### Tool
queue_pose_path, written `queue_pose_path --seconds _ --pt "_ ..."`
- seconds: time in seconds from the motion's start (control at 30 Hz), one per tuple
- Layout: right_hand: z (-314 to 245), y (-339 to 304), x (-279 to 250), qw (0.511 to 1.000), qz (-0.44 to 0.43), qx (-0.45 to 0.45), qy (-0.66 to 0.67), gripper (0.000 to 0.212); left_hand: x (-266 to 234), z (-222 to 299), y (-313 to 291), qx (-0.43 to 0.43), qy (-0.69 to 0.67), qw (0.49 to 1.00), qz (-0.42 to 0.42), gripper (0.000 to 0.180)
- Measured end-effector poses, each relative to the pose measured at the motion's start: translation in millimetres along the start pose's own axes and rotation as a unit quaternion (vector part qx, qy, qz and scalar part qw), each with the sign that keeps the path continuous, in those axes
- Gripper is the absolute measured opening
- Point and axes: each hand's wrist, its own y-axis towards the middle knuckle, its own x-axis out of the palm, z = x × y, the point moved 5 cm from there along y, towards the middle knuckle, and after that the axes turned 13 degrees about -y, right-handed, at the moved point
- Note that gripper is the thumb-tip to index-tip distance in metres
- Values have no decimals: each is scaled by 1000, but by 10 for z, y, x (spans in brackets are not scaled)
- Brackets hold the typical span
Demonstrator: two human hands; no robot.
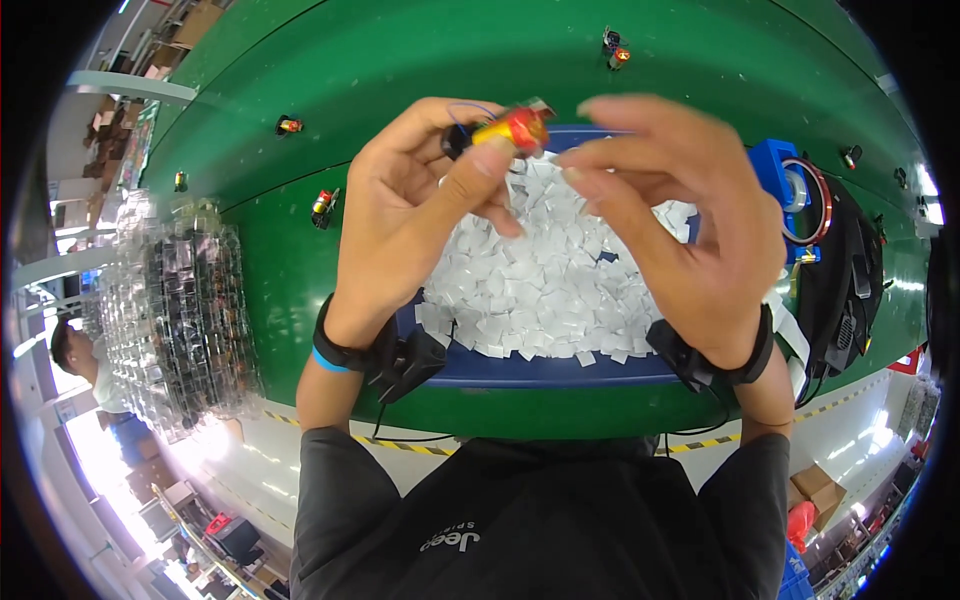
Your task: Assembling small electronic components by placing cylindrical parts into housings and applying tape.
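My left hand pinches a small red-and-yellow cylinder between thumb and fingers, above a blue tray. A black part and a thin blue wire show beside the cylinder in the same grip. To its right hovers my right hand, slightly smeared by motion, with thumb and fingers curved and apart. Nothing shows between those fingers. Many small white paper-like pieces fill the tray beneath both hands.
Similar small red-and-yellow parts lie scattered on the green table. A blue tape dispenser and a black bag-like item sit at the right. Stacked clear plastic trays stand at the left, with another person beyond.
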Motion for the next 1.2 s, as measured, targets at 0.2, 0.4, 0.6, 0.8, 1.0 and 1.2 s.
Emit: queue_pose_path --seconds 0.2,0.4,0.6,0.8,1.0,1.2 --pt "-111 -80 41 984 -3 -153 -89 52 87 56 -64 95 40 994 34 29" --pt "-203 -99 87 987 7 -139 -79 63 79 97 -93 125 33 992 16 31" --pt "-233 -114 156 979 -16 -170 -115 61 86 93 -87 155 15 988 -4 32" --pt "-288 -163 154 970 -18 -203 -135 59 42 43 -61 158 -35 984 -76 32" --pt "-316 -124 142 961 -8 -213 -174 61 26 16 -34 157 -59 982 -84 31" --pt "-345 -141 187 955 -53 -193 -219 67 46 36 -43 175 -60 980 -76 30"
